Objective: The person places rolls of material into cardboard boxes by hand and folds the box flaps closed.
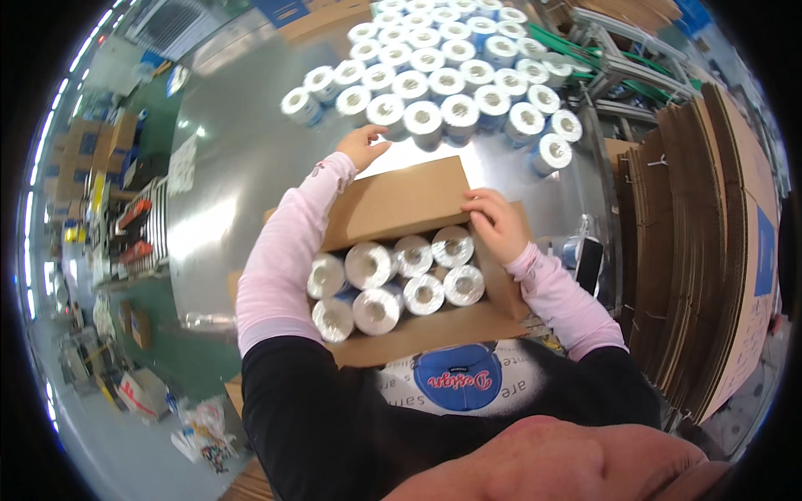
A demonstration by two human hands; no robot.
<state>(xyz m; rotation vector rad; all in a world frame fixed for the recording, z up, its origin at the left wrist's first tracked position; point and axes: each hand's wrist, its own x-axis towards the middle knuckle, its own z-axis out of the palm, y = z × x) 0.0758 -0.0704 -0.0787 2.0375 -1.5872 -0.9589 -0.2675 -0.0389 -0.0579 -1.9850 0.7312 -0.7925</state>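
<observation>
In front of me stands an open cardboard box (pixel 401 204) with its far flap raised. Inside it, several wrapped white rolls (pixel 370 265) stand upright in two rows, their round ends facing up. My left hand (pixel 365 149) is beyond the far flap with its fingers apart and nothing in them. It is just short of the nearest rolls of a large group (pixel 423 118) standing on the metal table (pixel 225 179). At the right end of the far flap, my right hand (pixel 499 224) grips the cardboard edge; its fingertips are partly hidden.
Flattened cardboard sheets (pixel 697 242) stand stacked at the right. A dark phone-like device (pixel 589 265) lies by the table's right edge, beside my right forearm. A metal frame with green parts (pixel 618 63) is at the far right. Plastic bags (pixel 203 430) lie on the floor at lower left.
</observation>
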